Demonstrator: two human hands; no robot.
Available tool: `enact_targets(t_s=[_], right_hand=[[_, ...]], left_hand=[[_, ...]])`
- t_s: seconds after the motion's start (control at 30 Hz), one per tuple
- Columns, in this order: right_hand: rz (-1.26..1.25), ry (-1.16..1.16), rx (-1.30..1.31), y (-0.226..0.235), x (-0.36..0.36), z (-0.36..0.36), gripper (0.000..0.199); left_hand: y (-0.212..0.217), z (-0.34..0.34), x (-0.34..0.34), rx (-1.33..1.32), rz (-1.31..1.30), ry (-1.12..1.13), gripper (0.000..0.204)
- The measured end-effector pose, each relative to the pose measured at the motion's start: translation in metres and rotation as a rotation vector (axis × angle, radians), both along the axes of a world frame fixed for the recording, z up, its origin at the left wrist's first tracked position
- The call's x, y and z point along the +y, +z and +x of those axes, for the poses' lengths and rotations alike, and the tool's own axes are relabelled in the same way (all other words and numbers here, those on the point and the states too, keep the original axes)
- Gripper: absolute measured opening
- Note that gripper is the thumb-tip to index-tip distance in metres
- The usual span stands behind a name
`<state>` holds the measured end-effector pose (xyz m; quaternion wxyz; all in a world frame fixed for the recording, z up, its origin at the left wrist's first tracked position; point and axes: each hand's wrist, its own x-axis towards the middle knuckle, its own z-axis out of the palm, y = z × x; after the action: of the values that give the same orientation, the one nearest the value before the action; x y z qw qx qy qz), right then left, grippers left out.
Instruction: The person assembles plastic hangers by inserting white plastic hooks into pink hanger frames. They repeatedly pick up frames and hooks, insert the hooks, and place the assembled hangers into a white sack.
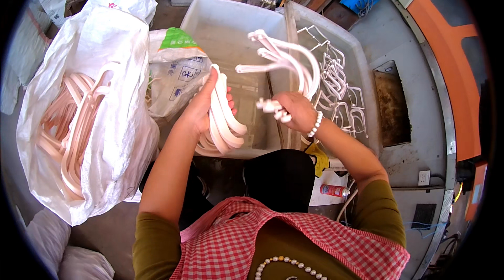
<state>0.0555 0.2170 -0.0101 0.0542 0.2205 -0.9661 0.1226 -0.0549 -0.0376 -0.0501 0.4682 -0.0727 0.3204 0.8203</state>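
My left hand (199, 106) is closed around a stack of pale pink, curved plastic handle-like pieces (226, 122), their bent ends hanging down beside the white sack. To the right, my right hand (299, 113) grips a bunch of thin, curved pinkish-white plastic strips (308, 64). Their long arcs rise above the fist, and several short stub ends poke out at its left. Both hands are over the near part of two pale plastic bins. An open white woven sack (139, 138) at the left holds many more curved pink pieces (81, 122).
The left bin (191, 20) stands beside the right bin (362, 51), which contains a tangle of white plastic frames (336, 78). A grey machine panel with a square opening (392, 104) borders the right. A red spray can (334, 190) and yellow glove (318, 158) lie near my right forearm.
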Motion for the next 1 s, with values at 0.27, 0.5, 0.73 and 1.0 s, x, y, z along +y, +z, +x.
enact_targets(t_s=[0.27,0.5,0.73,1.0], right_hand=[[0.279,0.499,0.389,0.029,-0.002,-0.005,0.027],[0.15,0.47,0.491,0.045,-0.032,-0.001,0.025],[0.322,0.674,0.362,0.008,-0.002,-0.039,0.03],[-0.208,0.141,-0.099,-0.014,-0.052,-0.051,0.044]], left_hand=[[0.028,0.013,-0.01,-0.056,0.435,-0.083,0.078],[0.015,0.005,-0.009,-0.035,0.39,0.04,0.066],[0.012,0.015,-0.007,0.0,0.744,-0.086,0.081],[0.037,0.051,0.005,0.086,0.79,-0.158,0.098]])
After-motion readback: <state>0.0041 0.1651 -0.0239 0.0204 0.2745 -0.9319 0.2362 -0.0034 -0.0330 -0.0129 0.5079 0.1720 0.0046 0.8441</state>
